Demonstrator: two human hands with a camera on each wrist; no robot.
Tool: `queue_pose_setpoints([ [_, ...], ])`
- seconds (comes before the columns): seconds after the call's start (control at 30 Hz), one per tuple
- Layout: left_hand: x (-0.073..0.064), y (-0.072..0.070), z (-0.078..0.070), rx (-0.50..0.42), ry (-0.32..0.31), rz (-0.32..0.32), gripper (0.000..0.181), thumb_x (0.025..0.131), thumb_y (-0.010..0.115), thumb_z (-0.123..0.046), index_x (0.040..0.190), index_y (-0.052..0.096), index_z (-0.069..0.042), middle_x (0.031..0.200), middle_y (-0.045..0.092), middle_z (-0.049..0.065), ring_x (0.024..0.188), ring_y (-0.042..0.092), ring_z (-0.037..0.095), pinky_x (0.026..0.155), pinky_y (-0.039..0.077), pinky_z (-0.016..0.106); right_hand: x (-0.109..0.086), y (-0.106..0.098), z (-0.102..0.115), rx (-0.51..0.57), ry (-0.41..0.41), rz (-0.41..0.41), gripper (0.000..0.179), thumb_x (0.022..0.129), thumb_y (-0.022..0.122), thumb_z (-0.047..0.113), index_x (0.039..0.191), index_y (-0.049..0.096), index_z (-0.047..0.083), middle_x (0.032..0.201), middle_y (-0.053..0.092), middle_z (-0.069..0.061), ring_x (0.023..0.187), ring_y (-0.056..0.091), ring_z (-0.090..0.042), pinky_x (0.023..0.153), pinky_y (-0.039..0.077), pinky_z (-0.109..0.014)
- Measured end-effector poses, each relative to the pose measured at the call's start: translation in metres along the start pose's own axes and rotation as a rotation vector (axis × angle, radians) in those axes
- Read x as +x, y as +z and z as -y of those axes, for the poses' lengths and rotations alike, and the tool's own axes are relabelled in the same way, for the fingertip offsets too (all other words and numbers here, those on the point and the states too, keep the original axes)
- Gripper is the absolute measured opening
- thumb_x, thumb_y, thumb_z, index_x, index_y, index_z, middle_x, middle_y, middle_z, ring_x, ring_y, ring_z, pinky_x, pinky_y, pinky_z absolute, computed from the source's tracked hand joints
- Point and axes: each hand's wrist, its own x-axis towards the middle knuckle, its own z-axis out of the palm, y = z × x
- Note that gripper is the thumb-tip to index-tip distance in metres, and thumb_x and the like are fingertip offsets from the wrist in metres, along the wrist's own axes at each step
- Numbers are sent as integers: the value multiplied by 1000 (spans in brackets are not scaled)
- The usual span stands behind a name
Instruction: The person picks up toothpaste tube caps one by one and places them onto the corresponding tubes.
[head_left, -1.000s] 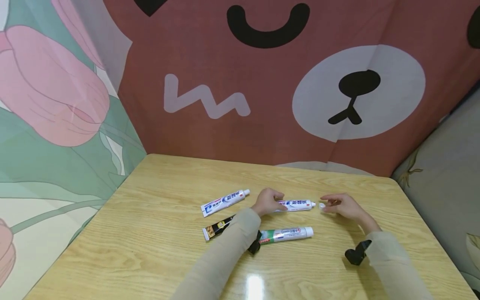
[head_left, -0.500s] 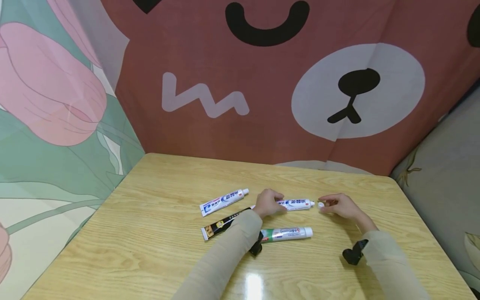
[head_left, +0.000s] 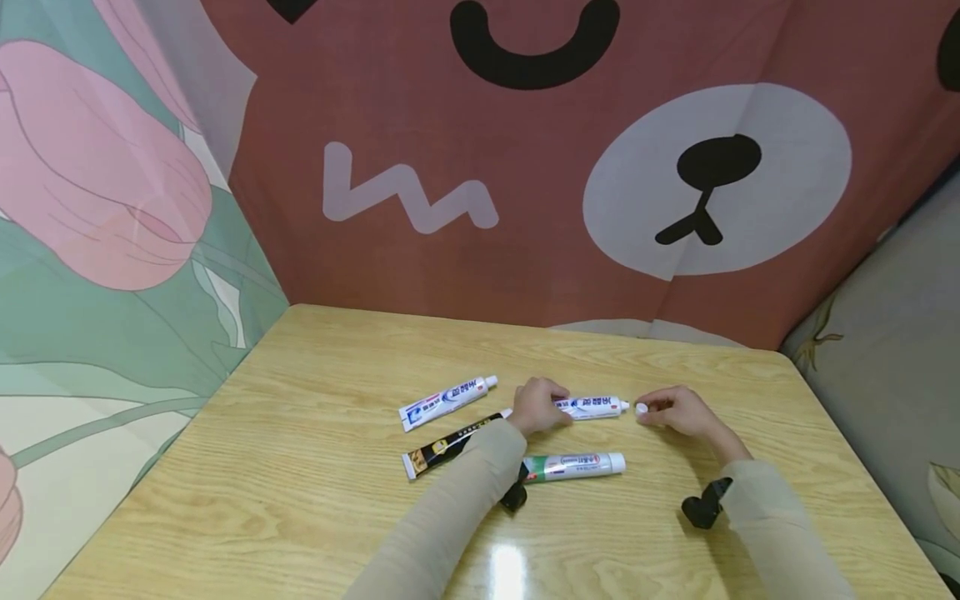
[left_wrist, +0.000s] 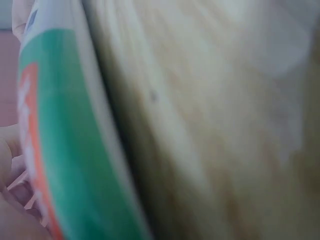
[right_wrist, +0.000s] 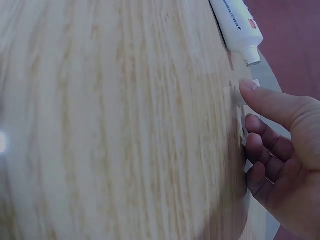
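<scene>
My left hand (head_left: 538, 407) grips a white-and-blue toothpaste tube (head_left: 596, 407) lying along the table, its uncapped nozzle pointing right. Just beyond that nozzle, my right hand (head_left: 678, 412) pinches a small white cap (head_left: 641, 409) between thumb and fingertip. A narrow gap separates cap and nozzle. In the right wrist view the bare nozzle (right_wrist: 253, 57) stands above my thumb, which hides most of the cap. Part of my left hand (left_wrist: 17, 195) appears at the edge of the left wrist view, behind a green-and-white tube close to the lens.
A second white-and-blue toothpaste tube (head_left: 448, 403), capped, lies to the left. The black tube (head_left: 442, 450) and the green-and-white tube (head_left: 577, 467) are partly covered by my left forearm. A printed cloth (head_left: 420, 275) hangs behind the wooden table (head_left: 300, 517).
My left forearm has shifted slightly, showing more of the black tube. Both hands keep their grips, with the cap still apart from the nozzle.
</scene>
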Motion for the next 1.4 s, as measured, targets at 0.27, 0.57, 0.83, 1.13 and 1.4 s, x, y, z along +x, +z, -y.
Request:
queue_pose_setpoints([
  [0.27, 3, 2, 0, 42, 5, 40, 36, 69, 79, -22, 103, 69, -14, 99, 66, -6, 92, 52, 12, 76, 31, 26, -2, 1, 7, -18, -17, -4, 30, 79, 71, 16, 101, 66, -3, 89, 64, -10, 69, 49, -15, 58, 42, -29],
  [0.57, 2, 3, -1, 21, 62, 59, 33, 72, 77, -17, 101, 66, -8, 94, 64, -1, 90, 55, 13, 84, 38, 29, -3, 0, 9, -2, -21, 4, 29, 79, 70, 14, 102, 66, -3, 93, 64, -13, 74, 52, -18, 59, 43, -30],
  [0.83, 3, 5, 2, -92, 102, 28, 32, 70, 77, -11, 99, 66, -2, 91, 64, 3, 84, 56, 13, 79, 43, 22, -3, 1, 10, 1, -8, 0, 29, 80, 69, 14, 102, 65, -4, 95, 64, -13, 76, 52, -17, 61, 44, -30],
  [1.13, 3, 3, 5, -242, 56, -13, 29, 70, 77, -7, 96, 69, 0, 90, 67, 5, 85, 58, 13, 79, 44, 23, -4, -1, 15, 58, 11, 1, 33, 82, 66, 13, 107, 60, -9, 86, 64, -10, 71, 56, -16, 56, 44, -29],
  [1.4, 1, -1, 2, -320, 19, -23, 30, 69, 78, -6, 97, 69, 0, 91, 67, 5, 85, 56, 12, 77, 44, 22, -2, 1, 17, 99, 5, -8, 37, 84, 66, 15, 112, 59, -8, 93, 62, -15, 69, 57, -19, 54, 46, -29],
])
